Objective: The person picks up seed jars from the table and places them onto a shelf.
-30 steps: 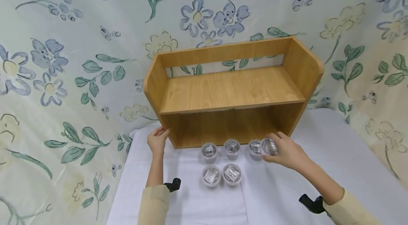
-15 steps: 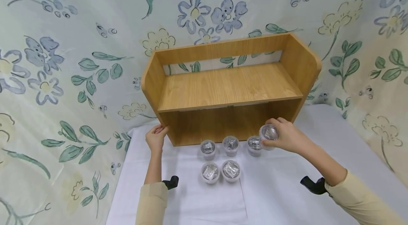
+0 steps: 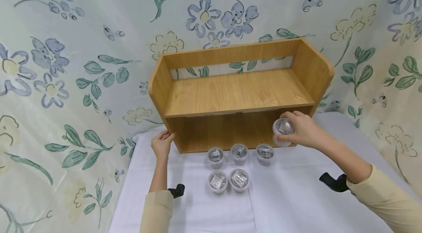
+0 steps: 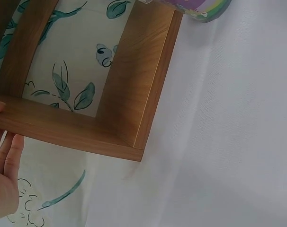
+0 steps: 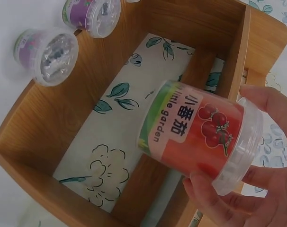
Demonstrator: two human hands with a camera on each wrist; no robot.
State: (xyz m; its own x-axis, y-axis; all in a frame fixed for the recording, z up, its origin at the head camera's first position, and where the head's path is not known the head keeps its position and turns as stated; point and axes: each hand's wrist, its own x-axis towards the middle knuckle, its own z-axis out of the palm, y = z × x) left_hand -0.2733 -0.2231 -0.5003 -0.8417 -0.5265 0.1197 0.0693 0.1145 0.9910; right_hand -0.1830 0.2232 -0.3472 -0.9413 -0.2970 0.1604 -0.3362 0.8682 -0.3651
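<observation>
A clear-lidded cup is held by my right hand, at the right front of the lower compartment of the wooden shelf. The right wrist view shows this cup tilted, with a red tomato label, my right hand's fingers and thumb round its lid end. My left hand grips the shelf's left side panel near its lower front; in the left wrist view the fingers lie on one side of the panel and the thumb on the other.
Three cups stand in a row before the shelf's lower front edge, two more nearer on the white cloth. A floral curtain hangs behind and to both sides.
My right hand has carried its cup up and slightly right, from beside the row's right-hand cup to the lower compartment's front. The left hand has kept its grip on the panel.
</observation>
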